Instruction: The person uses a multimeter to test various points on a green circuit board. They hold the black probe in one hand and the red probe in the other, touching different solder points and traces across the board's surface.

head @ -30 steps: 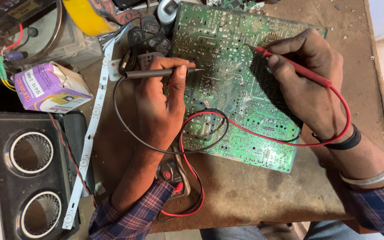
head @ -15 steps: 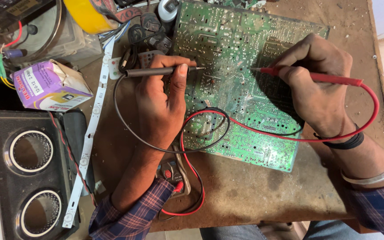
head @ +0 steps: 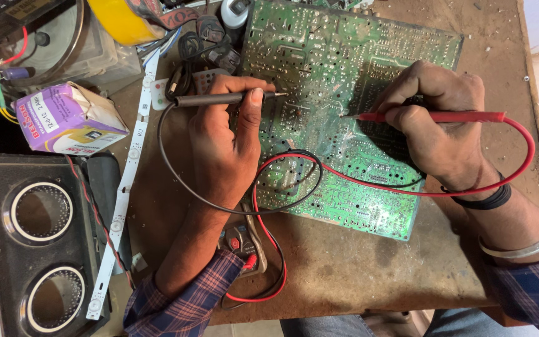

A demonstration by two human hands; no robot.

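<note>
A large green circuit board [head: 357, 68] lies solder side up on a worn wooden bench [head: 357, 268]. My left hand [head: 226, 150] grips a black test probe [head: 219, 98], its tip touching the board's left part. My right hand [head: 438, 125] grips a red test probe [head: 444, 117] held nearly level, its tip touching the board near the middle. A black lead [head: 176, 181] and a red lead [head: 519, 168] curl across the board down to a meter [head: 241, 240] partly hidden under my left forearm.
A purple and white carton [head: 70, 118] sits at the left. A black speaker cabinet [head: 32, 243] fills the lower left, with a white LED strip [head: 126, 181] running beside it. A yellow tape roll [head: 120, 19], plugs and wires crowd the top left.
My right hand has turned the red probe from slanted to nearly level and slid its tip left and down on the board. The red lead now loops out to the right. My left hand holds still.
</note>
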